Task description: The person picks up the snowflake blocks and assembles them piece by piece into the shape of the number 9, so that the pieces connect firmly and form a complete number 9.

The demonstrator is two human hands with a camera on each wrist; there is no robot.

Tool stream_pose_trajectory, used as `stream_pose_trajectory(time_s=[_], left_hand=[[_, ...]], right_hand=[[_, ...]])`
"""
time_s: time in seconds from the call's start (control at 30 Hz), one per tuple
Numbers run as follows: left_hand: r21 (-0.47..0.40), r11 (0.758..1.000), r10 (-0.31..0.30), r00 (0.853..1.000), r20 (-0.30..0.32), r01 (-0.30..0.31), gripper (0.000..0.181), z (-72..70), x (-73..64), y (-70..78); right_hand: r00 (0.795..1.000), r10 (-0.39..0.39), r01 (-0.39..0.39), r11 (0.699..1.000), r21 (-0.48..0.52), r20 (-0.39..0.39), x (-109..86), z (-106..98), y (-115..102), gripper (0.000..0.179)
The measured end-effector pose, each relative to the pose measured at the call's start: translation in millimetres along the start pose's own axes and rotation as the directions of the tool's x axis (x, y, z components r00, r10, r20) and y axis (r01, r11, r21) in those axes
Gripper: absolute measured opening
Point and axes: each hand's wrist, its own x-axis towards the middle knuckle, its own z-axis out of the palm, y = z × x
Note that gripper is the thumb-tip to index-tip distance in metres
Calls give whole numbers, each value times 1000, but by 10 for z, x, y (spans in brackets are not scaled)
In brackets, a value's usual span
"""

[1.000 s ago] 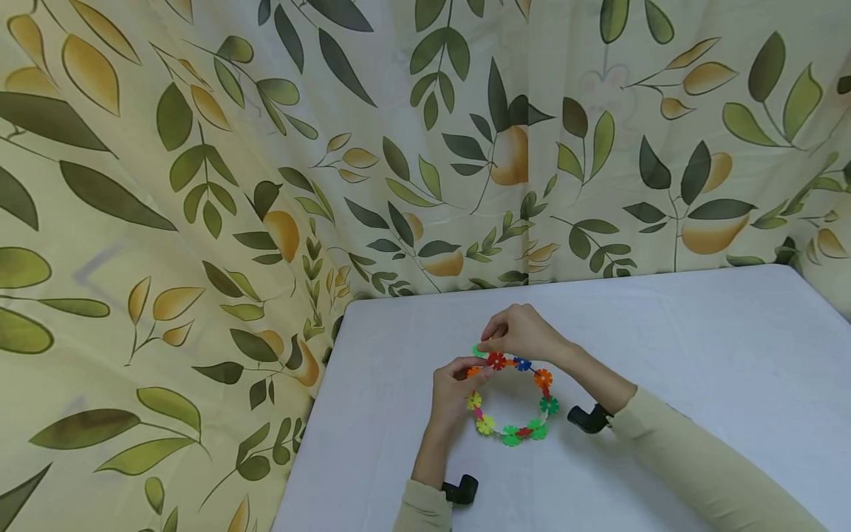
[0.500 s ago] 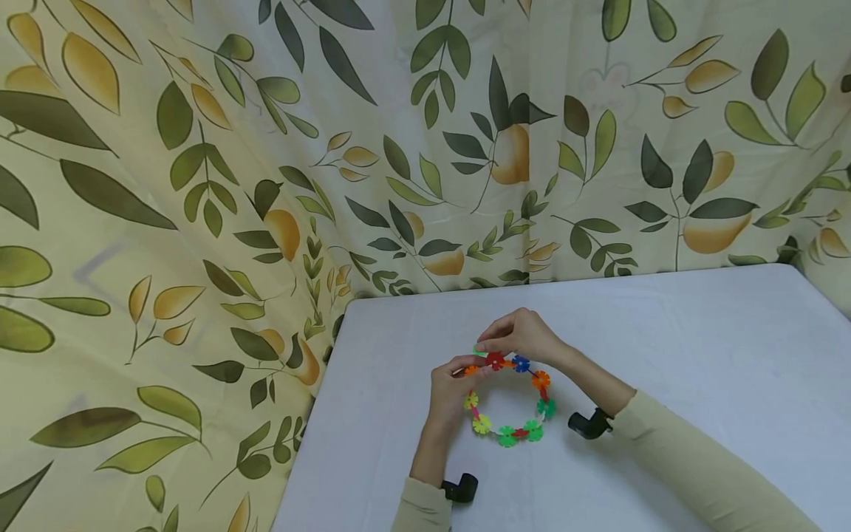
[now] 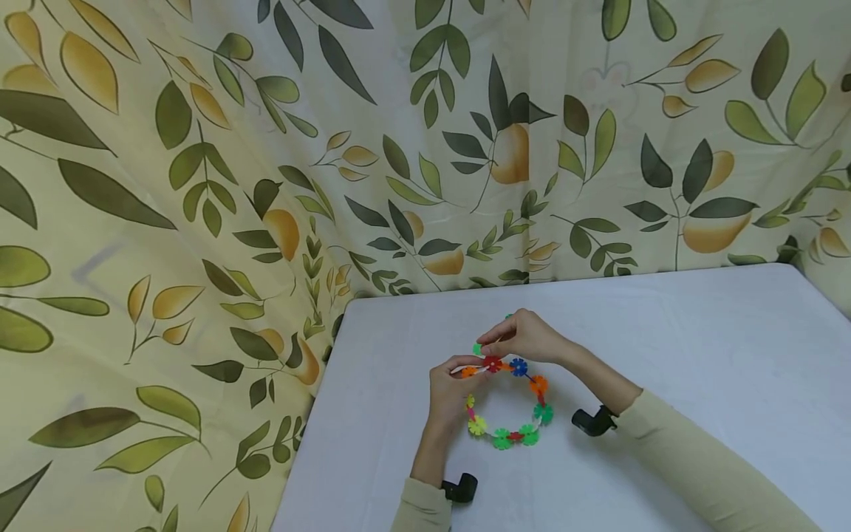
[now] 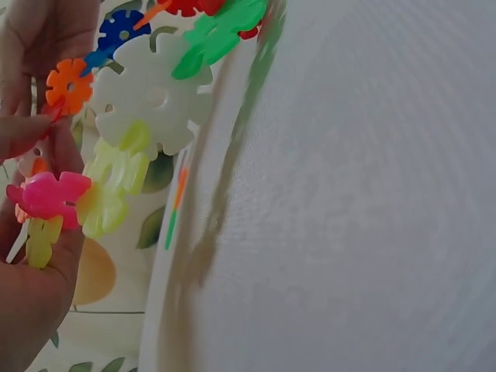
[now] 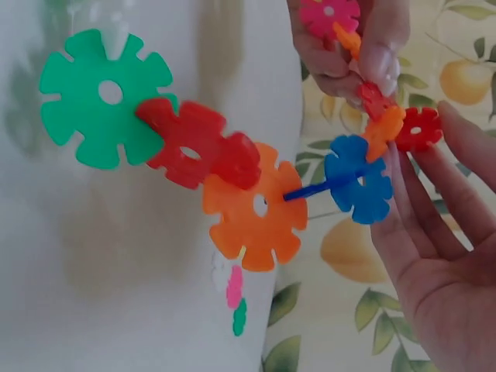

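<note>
Flower-disc ring (image 3: 529, 434) nudged leftward, left hand (image 3: 450, 384) pinching, right hand (image 3: 527, 336) arched alongside

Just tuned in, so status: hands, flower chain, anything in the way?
Left hand and right hand both pinching flower chain at its far side. Chain curved into a loop, closure unclear. No obstacle seen; hands hide part of the chain.

We see a left hand (image 4: 35, 302) at lower left holding a chain of colourful plastic flowers (image 4: 128, 97), a right hand (image 4: 58, 39) at upper left, and a white table (image 4: 372, 194) filling the right side.
</note>
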Motion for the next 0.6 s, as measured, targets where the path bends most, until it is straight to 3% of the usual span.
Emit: stream_pose_trajectory(time_s=[0.33, 0.6], left_hand=[[43, 999, 0, 997, -83, 4, 19, 38, -4, 21], [14, 1000, 28, 997, -77, -27, 19, 16, 10, -3]], right_hand=[[1000, 4, -3, 999, 32, -25, -18, 50, -44, 18], [1000, 13, -13, 999, 46, -1, -24, 52, -53, 19]])
